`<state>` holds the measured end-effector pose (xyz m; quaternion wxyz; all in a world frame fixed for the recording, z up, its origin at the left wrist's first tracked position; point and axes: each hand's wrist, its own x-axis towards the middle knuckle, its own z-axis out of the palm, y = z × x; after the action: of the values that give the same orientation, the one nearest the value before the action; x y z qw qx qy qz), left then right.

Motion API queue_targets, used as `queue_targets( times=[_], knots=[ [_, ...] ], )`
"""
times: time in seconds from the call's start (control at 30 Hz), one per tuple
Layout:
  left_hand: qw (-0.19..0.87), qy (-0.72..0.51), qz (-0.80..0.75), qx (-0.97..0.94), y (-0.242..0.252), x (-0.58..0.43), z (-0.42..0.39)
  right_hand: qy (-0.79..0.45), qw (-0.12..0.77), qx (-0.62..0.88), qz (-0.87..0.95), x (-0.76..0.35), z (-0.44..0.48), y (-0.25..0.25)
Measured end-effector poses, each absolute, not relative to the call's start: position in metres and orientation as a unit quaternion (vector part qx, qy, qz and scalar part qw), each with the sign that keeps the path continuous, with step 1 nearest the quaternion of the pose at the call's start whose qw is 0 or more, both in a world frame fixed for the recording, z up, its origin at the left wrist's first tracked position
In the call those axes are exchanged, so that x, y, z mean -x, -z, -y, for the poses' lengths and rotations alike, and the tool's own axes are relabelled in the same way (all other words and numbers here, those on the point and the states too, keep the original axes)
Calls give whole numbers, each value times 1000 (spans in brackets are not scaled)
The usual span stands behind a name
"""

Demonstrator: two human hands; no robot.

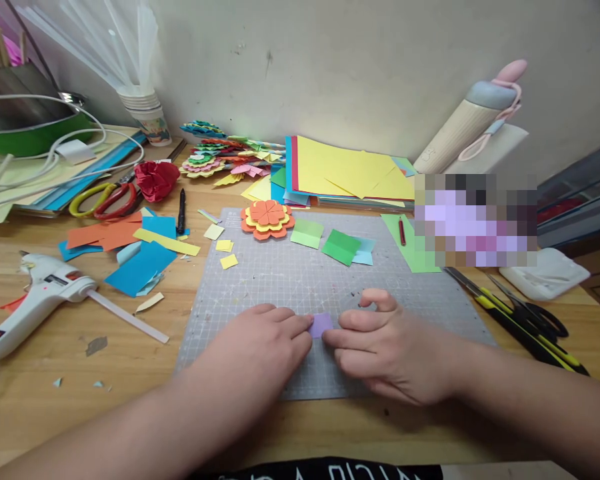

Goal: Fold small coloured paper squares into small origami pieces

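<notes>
A small purple paper piece [322,324] lies on the grey cutting mat [290,273] near its front edge. My left hand [260,350] rests palm down on the mat, its fingertips pressed on the paper's left edge. My right hand [385,350] comes from the right with fingers curled and pressed together on the paper's right edge. Most of the paper is hidden under the fingers.
On the mat lie an orange-and-yellow paper flower [267,218], folded green papers [340,245] and yellow scraps [229,261]. A glue gun [35,297] sits left, scissors [525,319] right. Coloured paper sheets [347,175] and more flowers [205,162] lie at the back, with red-yellow scissors [105,199].
</notes>
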<state>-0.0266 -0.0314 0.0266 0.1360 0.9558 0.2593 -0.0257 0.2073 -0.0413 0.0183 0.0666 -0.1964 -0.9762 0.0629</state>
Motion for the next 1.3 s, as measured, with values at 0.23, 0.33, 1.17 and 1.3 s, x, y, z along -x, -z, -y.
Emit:
queue_targets(
  times=[0.23,0.33,1.17,1.3],
  knots=[
    [132,33,-256,-957,-30,27,31,-96,77,235,964,-221,44,-22],
    [127,30,-253,-959,-30,25,32,-130,123,276,944,-219,48,-21],
    [-8,18,-246,-969,-32,48,42,-165,243,330,897,-205,59,-1],
    [12,19,-261,-965,-35,52,43,-159,252,326,897,-204,58,-1]
  ],
)
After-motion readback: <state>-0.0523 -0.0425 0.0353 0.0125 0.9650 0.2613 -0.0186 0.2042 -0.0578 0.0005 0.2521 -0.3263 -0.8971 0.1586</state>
